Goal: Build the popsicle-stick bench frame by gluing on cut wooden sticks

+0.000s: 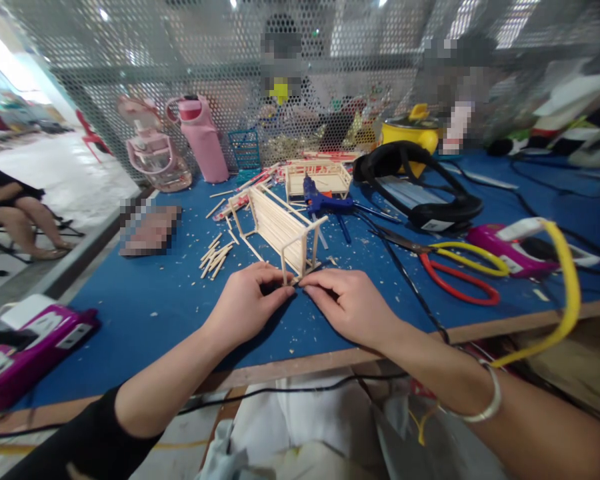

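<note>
A small frame of thin wooden sticks (277, 230) stands on the blue tabletop in front of me. My left hand (247, 297) pinches the foot of its near left post, thumb against fingers. At the near right corner, my right hand (347, 300) has its thumb and fingertips pressed together at the base; the small part between the fingertips is mostly hidden. A blue glue gun (325, 200) lies just behind the frame. Several short loose sticks (216, 259) are scattered to the left. Behind stands a second stick-built piece (337, 180), low and box-like.
Red-and-yellow-handled scissors (460, 277), a black headset (420, 190) and a purple power strip (513, 250) lie to the right. Another purple power strip (35, 350) sits at the left edge. Two bottles, a pink one (205, 143) and a clear one (157, 160), stand by the mesh panel.
</note>
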Demonstrator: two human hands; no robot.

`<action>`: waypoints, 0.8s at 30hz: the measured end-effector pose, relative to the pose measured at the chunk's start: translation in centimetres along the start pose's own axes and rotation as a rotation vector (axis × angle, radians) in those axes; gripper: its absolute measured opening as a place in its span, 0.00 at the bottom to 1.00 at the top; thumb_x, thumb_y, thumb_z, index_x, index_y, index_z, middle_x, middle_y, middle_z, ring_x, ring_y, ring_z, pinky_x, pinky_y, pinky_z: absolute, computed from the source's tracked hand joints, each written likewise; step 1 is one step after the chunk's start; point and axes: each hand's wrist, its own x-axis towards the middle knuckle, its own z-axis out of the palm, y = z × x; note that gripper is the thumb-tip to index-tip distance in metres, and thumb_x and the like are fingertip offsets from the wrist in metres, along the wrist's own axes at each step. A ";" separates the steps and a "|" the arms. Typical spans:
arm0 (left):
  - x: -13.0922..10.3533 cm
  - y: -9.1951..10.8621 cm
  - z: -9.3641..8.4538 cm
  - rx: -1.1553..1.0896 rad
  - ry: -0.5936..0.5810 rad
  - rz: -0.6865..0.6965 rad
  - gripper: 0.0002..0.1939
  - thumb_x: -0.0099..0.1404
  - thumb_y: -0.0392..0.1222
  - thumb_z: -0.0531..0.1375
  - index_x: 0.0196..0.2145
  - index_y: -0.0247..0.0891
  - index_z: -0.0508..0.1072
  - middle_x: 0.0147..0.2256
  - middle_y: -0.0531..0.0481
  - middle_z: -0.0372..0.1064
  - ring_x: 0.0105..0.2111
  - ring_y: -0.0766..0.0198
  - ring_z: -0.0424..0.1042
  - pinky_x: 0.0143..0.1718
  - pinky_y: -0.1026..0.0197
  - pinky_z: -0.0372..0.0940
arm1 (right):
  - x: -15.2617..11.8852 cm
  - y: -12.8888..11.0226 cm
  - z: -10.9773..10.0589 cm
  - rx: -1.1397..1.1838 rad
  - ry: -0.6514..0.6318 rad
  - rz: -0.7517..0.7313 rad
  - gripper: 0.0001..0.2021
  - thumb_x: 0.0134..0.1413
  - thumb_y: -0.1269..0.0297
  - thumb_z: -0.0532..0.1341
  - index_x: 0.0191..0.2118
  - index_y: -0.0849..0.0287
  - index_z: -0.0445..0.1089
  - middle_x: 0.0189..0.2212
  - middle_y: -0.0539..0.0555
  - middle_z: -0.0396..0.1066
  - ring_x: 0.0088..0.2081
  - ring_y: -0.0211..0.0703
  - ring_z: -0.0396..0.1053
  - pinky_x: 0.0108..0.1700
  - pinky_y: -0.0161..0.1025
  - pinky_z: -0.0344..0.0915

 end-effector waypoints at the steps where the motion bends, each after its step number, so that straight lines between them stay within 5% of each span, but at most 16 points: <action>1: 0.0 0.0 0.0 0.002 0.000 0.004 0.09 0.60 0.41 0.61 0.38 0.40 0.78 0.37 0.49 0.75 0.37 0.62 0.72 0.42 0.59 0.66 | 0.0 0.0 0.0 -0.001 -0.005 0.000 0.11 0.60 0.69 0.55 0.42 0.57 0.75 0.41 0.52 0.77 0.42 0.42 0.74 0.45 0.38 0.67; 12: 0.1 -0.2 0.0 -0.012 -0.019 0.024 0.09 0.62 0.40 0.60 0.38 0.41 0.78 0.37 0.49 0.74 0.37 0.63 0.72 0.43 0.59 0.65 | 0.1 0.0 0.0 -0.046 0.051 0.050 0.08 0.58 0.68 0.58 0.40 0.57 0.73 0.35 0.51 0.77 0.35 0.39 0.73 0.37 0.34 0.64; 19: 0.0 -0.1 0.0 -0.006 -0.034 0.037 0.08 0.62 0.39 0.59 0.38 0.40 0.78 0.37 0.49 0.73 0.37 0.63 0.71 0.43 0.59 0.65 | 1.2 -1.0 -0.8 -0.295 -0.014 -0.013 0.05 0.52 0.68 0.63 0.37 0.57 0.73 0.33 0.51 0.76 0.31 0.40 0.70 0.31 0.35 0.58; 24: 0.1 -0.3 0.1 -0.020 -0.028 0.048 0.07 0.62 0.37 0.59 0.35 0.40 0.78 0.36 0.49 0.73 0.37 0.63 0.71 0.44 0.59 0.64 | 1.4 -0.3 0.1 -0.269 0.028 -0.093 0.03 0.53 0.68 0.62 0.35 0.57 0.73 0.30 0.49 0.75 0.30 0.37 0.70 0.32 0.34 0.59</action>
